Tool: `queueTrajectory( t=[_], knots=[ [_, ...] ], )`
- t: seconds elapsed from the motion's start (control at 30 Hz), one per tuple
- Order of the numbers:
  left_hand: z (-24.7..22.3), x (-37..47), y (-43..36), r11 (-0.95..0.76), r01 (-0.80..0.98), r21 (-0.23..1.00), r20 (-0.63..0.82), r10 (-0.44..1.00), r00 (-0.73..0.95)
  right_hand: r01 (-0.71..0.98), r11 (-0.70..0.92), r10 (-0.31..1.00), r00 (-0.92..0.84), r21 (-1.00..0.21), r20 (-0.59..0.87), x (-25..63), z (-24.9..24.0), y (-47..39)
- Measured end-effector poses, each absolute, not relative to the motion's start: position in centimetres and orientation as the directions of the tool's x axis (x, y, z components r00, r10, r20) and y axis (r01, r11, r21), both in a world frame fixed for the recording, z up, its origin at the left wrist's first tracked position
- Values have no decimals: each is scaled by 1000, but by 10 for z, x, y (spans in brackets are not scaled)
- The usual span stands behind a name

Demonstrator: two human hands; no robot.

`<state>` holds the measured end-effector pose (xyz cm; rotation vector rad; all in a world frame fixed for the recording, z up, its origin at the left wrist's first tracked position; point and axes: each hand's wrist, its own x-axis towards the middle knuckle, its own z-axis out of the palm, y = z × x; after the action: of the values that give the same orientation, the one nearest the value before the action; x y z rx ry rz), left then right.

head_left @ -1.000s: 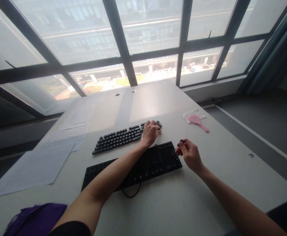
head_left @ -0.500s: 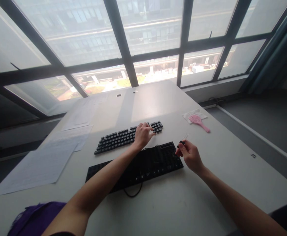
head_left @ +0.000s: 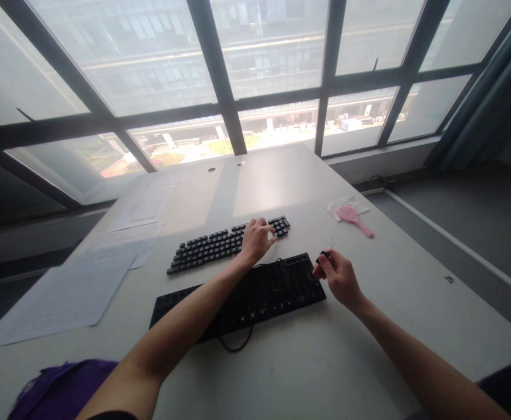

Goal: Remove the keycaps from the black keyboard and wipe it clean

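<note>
Rows of loose black keycaps (head_left: 212,248) lie on the white table in the layout of a keyboard. My left hand (head_left: 256,239) rests over their right part, fingers bent and thumb close to the fingertips; whether a keycap is between them is too small to tell. Nearer to me lies a black keyboard base (head_left: 277,291), partly under my left forearm. At its right end my right hand (head_left: 338,276) is closed on a small tool with a black handle (head_left: 322,256) and thin wire prongs (head_left: 333,241) pointing up.
A pink hairbrush (head_left: 354,220) lies on a clear plastic wrapper (head_left: 338,205) at the right. Papers (head_left: 63,297) cover the table's left side. A purple cloth (head_left: 67,388) is at the lower left, and a black cable (head_left: 238,349) loops out in front of the base.
</note>
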<state>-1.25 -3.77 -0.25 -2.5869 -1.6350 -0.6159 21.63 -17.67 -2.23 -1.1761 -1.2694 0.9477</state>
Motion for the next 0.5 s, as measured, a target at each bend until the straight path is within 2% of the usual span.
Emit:
queueTrajectory(
  t=[0.2, 0.37, 0.5],
  knots=[
    [17, -2, -73, -509, 825, 246, 374, 835, 404, 109, 232, 964, 105, -967, 243, 222, -23, -174],
    [15, 24, -140, -596, 688, 415, 271, 802, 532, 179, 215, 973, 45, -960, 227, 231, -25, -170],
    [-1, 42, -176, -595, 630, 499, 226, 791, 568, 250, 160, 981, 62, -955, 181, 234, -22, -176]
  ],
)
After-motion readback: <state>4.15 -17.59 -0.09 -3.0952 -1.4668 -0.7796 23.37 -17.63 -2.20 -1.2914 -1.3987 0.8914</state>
